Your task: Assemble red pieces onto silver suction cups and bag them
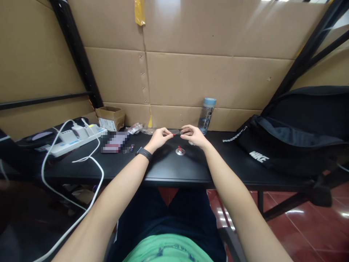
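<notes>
My left hand [161,138], with a dark watch [144,153] on its wrist, pinches a small red piece [173,135] between thumb and fingertips. Just across a narrow gap, my right hand [193,136] has thumb and forefinger brought together above the table; what lies between them is too small to make out. Below and between both hands, a round shiny metal disc [180,151] lies on the black table, a red piece standing up from its middle. Partly hidden under my right hand is another shiny round piece [192,143].
A water bottle [206,116] with a blue lid stands behind my right hand. To the left are a white power strip [79,140] with cables, a small cardboard box [111,118] and clear plastic bags [135,128]. A black backpack [294,134] fills the right end.
</notes>
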`<action>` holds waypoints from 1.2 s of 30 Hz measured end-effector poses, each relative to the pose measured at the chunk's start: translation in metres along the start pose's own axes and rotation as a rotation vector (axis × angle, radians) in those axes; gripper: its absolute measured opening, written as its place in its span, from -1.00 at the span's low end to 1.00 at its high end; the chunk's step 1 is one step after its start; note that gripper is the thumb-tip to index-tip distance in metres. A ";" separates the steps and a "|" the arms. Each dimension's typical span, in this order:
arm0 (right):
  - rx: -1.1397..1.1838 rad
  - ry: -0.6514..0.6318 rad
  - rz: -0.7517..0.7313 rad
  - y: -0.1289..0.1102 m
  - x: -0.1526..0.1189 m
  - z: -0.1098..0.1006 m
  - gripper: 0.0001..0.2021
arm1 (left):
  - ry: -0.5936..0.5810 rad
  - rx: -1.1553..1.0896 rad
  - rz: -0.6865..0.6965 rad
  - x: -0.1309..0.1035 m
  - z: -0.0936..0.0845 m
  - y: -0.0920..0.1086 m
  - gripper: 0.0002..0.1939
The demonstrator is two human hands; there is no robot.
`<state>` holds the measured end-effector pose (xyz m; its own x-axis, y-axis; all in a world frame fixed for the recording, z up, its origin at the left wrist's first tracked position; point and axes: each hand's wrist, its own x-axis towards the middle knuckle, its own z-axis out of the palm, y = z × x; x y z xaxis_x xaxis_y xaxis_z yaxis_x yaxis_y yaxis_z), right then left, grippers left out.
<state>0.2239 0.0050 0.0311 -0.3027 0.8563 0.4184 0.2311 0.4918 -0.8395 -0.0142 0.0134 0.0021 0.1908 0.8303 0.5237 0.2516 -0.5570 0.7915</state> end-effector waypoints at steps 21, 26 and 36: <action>0.114 -0.097 -0.168 -0.004 -0.003 0.022 -0.45 | -0.022 -0.150 -0.007 -0.003 0.015 0.004 -0.70; 0.093 -0.091 -0.192 -0.005 -0.004 0.024 -0.51 | -0.017 -0.186 -0.037 -0.003 0.016 0.006 -0.69; 0.110 -0.062 -0.178 -0.008 -0.004 0.025 -0.50 | 0.000 -0.299 -0.101 -0.006 0.017 0.016 -0.56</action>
<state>0.2003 -0.0066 0.0273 -0.3869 0.7446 0.5439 0.0676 0.6111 -0.7886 0.0051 -0.0003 0.0061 0.1794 0.8812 0.4375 -0.0204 -0.4413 0.8971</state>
